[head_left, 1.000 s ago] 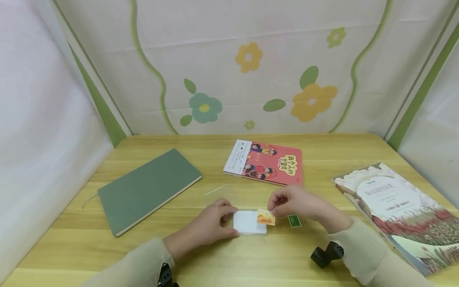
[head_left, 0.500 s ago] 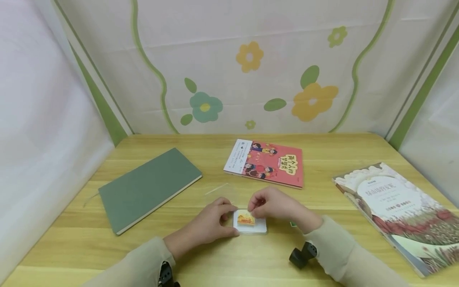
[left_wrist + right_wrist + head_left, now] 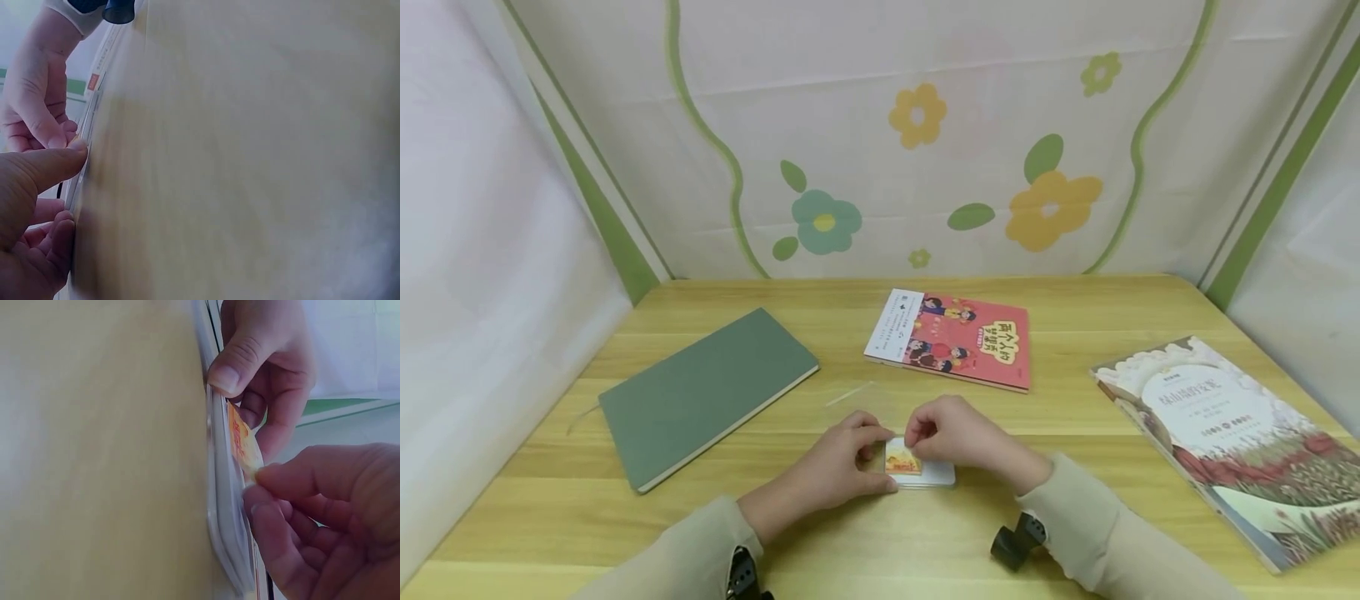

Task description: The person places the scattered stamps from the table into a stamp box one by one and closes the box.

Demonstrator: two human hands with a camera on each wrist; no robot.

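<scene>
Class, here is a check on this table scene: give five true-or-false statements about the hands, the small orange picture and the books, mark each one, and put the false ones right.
1. The right hand pinches the small orange picture. True.
2. The left hand holds the edge of the white block. True.
3. The green notebook lies left of the red book. True.
4. The small orange picture is over the green notebook. False: it is over the white block.
5. The red book stands upright. False: it lies flat on the table.

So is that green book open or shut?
Shut: the green book lies flat, one cover uppermost, its pages showing only as a pale strip along one long edge.
</scene>
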